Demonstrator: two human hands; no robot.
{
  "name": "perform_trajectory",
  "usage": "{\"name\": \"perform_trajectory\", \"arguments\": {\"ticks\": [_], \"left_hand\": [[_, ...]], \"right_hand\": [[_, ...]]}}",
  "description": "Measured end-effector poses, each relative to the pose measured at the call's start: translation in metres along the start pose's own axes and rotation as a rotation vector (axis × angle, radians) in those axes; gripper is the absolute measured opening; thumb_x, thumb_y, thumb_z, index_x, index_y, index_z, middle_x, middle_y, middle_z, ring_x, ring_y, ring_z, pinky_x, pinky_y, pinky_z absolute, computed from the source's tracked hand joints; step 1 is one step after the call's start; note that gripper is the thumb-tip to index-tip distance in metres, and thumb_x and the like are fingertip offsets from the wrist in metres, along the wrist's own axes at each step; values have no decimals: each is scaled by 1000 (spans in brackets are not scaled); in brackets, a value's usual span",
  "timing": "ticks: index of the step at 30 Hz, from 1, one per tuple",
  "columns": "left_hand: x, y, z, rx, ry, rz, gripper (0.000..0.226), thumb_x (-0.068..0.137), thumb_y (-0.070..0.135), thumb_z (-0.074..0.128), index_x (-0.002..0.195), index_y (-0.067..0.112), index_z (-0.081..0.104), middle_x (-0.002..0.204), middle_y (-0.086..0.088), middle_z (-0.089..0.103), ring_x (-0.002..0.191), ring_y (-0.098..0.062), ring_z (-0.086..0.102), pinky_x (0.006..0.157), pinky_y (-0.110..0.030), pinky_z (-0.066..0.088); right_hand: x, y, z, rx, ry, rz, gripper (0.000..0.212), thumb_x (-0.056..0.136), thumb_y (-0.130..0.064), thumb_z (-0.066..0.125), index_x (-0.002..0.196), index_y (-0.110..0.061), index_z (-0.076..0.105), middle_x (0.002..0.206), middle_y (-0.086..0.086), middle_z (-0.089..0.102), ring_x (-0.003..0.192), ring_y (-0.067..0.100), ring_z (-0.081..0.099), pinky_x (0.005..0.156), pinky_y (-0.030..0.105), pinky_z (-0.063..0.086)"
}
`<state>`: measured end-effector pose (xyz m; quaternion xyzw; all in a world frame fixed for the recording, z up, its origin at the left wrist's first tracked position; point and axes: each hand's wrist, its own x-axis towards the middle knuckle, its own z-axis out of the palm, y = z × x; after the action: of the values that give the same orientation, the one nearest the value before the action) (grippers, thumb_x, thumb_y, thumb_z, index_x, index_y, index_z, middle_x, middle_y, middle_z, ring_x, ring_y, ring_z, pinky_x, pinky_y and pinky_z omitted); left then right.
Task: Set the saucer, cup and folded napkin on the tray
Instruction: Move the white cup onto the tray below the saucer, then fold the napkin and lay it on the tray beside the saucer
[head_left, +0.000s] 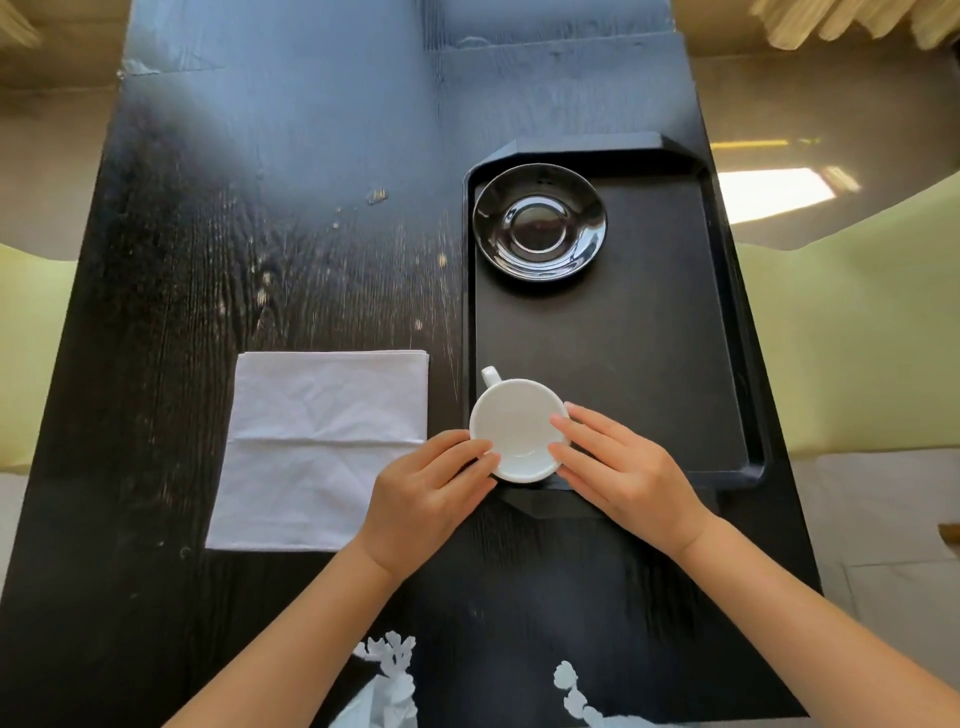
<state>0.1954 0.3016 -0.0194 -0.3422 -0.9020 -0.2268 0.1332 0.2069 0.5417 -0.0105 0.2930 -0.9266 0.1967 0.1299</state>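
Observation:
A white cup (514, 423) sits over the near left corner of the black tray (649, 364), its handle pointing away to the left. My left hand (431, 493) grips the cup's near left rim and my right hand (618, 462) grips its right side. A glossy black saucer (539, 222) lies on the tray's far left part. The folded white napkin (322, 447) lies flat on the dark table, left of the tray and apart from my left hand.
The dark wooden table (260, 234) stretches away to the far left of the tray. The tray lies close to the table's right edge (763, 322). Pale green seats (857, 338) flank the table on both sides.

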Motion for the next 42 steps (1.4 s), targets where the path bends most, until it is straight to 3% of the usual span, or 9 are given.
{"name": "perform_trajectory", "arguments": {"ticks": [3,7,13,16,21,24,29,34,42], "left_hand": [[-5,1,-5,-1,-88,-4,25,90,25,57,105,10,71,108,-7,72,103,-23,66,75,-32,60],[-11,4,-15,-27,-271,-33,44,96,37,38,127,11,57,132,-7,57,125,-25,50,82,-30,55],[-10,11,-26,-58,-413,-98,53,92,39,40,138,13,42,146,-7,42,136,-25,34,96,-34,48],[-11,13,-35,-62,-401,-144,53,92,39,40,140,16,39,147,-9,40,136,-23,33,102,-34,37],[-31,-2,-67,110,-355,-301,44,91,33,49,128,10,54,133,-12,57,126,-28,50,103,-45,36],[-55,-20,-81,189,-418,-469,46,83,28,67,124,8,57,130,-16,59,122,-33,53,100,-54,39],[-91,-52,-93,295,-557,-584,56,83,34,66,132,12,50,138,-13,52,129,-30,46,106,-52,33],[-125,-82,-99,341,-727,-568,59,93,36,45,145,18,25,155,-11,23,144,-27,17,115,-49,13],[-157,-115,-104,404,-866,-377,70,95,24,42,147,14,-4,159,-13,0,145,-28,0,116,-46,12]], "right_hand": [[1,0,-4,-3,-41,-1,18,77,1,70,94,-1,73,111,16,70,109,34,62,86,42,57],[-2,2,-8,-28,-108,-16,24,80,-5,66,104,-4,70,118,14,67,114,34,59,94,42,51],[-3,-5,-14,-54,-209,55,33,81,-13,64,114,-10,66,129,12,60,126,32,49,105,52,38],[7,-21,-22,-70,-164,161,36,78,-15,68,113,-12,66,127,13,62,124,31,52,105,54,36],[45,-90,-14,2,-107,295,38,74,-17,73,111,-10,66,117,13,67,111,30,60,95,45,46],[60,-135,11,34,-195,322,44,71,-21,77,113,-12,66,118,12,67,110,28,62,93,43,49],[70,-170,55,-20,-439,402,57,66,-21,80,119,-11,62,125,15,63,115,31,59,92,46,52],[68,-181,80,-136,-581,455,64,56,-16,84,116,-7,64,124,18,62,114,33,60,89,47,53],[64,-193,91,-295,-610,452,69,47,-8,88,112,-1,65,120,23,64,109,36,62,88,47,54]]}}
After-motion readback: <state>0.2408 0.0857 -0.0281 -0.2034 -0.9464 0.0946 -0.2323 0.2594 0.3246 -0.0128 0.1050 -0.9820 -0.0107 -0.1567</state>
